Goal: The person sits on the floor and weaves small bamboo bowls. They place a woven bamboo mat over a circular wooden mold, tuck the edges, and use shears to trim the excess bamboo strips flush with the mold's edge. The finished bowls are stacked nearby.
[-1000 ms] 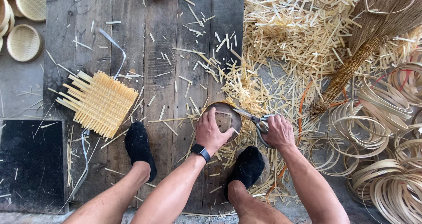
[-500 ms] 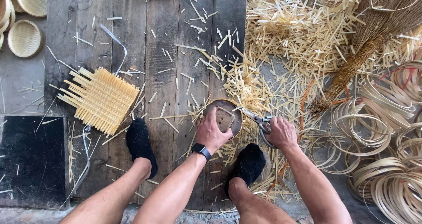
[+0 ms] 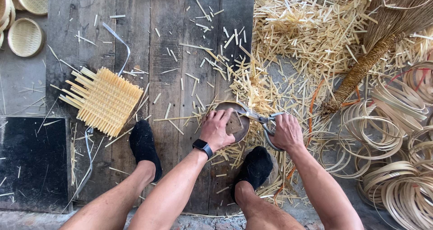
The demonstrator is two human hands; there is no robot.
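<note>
left hand (image 3: 218,130): fingers clamped on small round woven tray (image 3: 234,121), pinning it to the plank floor near its right edge | right hand (image 3: 285,133): fingers closed through scissors (image 3: 261,120) handles, blades at tray rim | bamboo offcuts (image 3: 311,40) heaped beyond

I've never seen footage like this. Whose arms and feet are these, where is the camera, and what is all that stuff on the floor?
The camera sits on a person's head, looking down at their own arms and black-socked feet. The left hand presses a small round woven basket against the wooden floorboards. The right hand holds scissors at the basket's rim. Around lie cut bamboo trimmings, an untrimmed woven mat, coiled bamboo hoops, a broom and finished baskets.
</note>
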